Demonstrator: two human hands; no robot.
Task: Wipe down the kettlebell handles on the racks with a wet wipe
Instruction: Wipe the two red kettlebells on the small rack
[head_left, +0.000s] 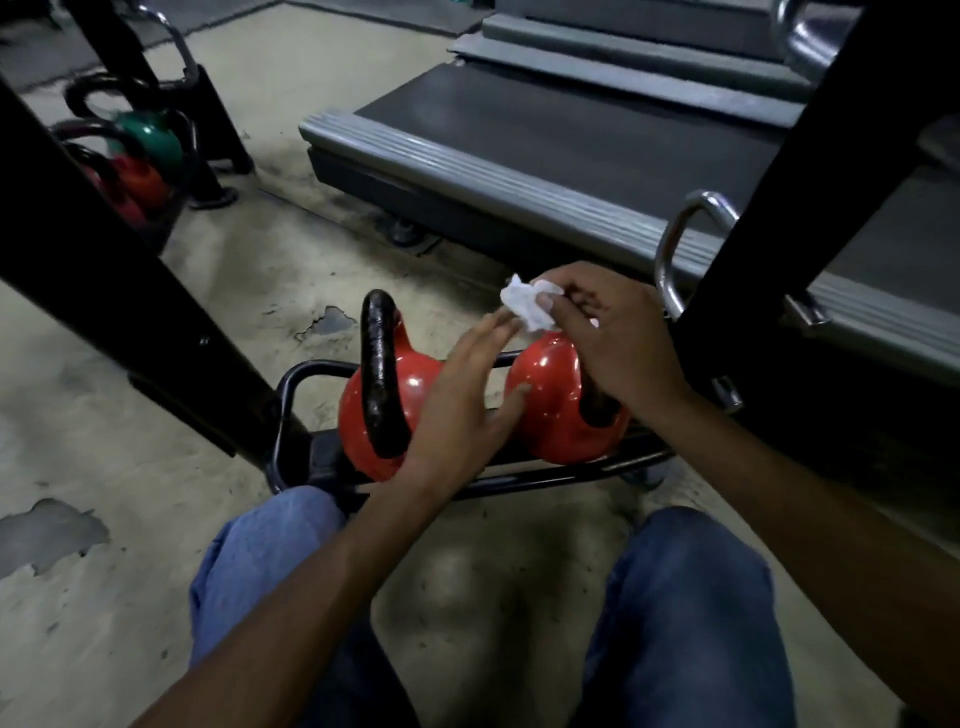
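Between wipes, likely: crumpled white wet wipe pinched in right hand, left hand flat-fingered alongside; next, probably wrap glossy black handle of left red kettlebell.

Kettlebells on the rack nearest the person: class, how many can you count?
2. The left red kettlebell sits partly behind the left hand; the right red kettlebell lies under the right hand, which holds the wipe. None seem hidden there.

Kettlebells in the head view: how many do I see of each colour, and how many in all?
Red kettlebells: 3 (two close by, one far left)
Green kettlebells: 1 (far left)
Total: 4
The far-left group is blurred and partly hidden, so more may stand there.
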